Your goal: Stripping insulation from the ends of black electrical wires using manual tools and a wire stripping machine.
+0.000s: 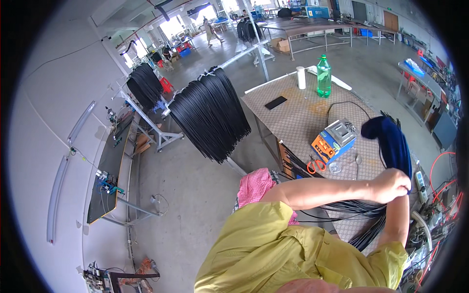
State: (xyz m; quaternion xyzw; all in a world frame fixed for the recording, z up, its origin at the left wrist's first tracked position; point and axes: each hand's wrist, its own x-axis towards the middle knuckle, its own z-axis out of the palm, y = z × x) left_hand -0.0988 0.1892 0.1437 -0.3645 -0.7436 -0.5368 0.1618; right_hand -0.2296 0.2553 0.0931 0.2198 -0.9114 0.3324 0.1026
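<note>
My left hand (390, 185) is closed around a thick bundle of black cables (364, 210) where a dark blue cloth cover (391, 144) wraps its upper end. The blue cover rises from my fist and bends over to the left, above the table. My left forearm reaches across from the left. Coming up from below, my right hand (401, 197) meets the same spot, but it is mostly hidden behind my left hand. The loose cables fan out under my hands across the table's near edge.
On the patterned table (293, 115) are an orange and grey box device (333, 140), orange-handled scissors (316, 165), a green bottle (323, 75), a white roll (301, 77) and a black phone (276, 102). A rack of hanging black cables (210, 115) stands to the left. A pink cloth (254, 185) lies near me.
</note>
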